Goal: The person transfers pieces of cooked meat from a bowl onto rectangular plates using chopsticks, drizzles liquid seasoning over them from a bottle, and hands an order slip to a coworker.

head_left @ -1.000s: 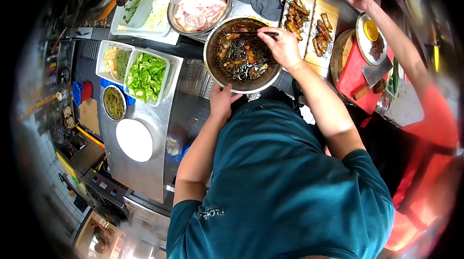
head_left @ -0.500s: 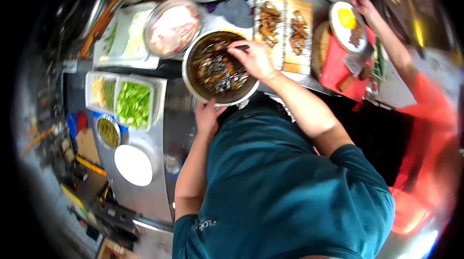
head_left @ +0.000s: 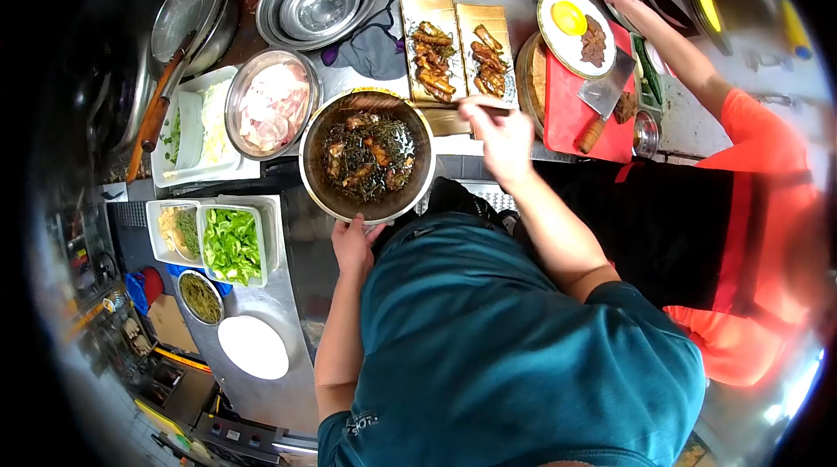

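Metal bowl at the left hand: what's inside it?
Inside the metal bowl, browned meat pieces lie among dark, stringy herbs. The bowl's floor and anything deeper under that mix are covered, so I can't tell.

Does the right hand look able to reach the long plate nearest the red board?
Probably yes: the right hand hovers by the near end of the long plate and nothing visible blocks the way, though it holds a slim, blurred utensil.

White lettering (head_left: 363, 422) on teal shirt (head_left: 523, 354), not legible
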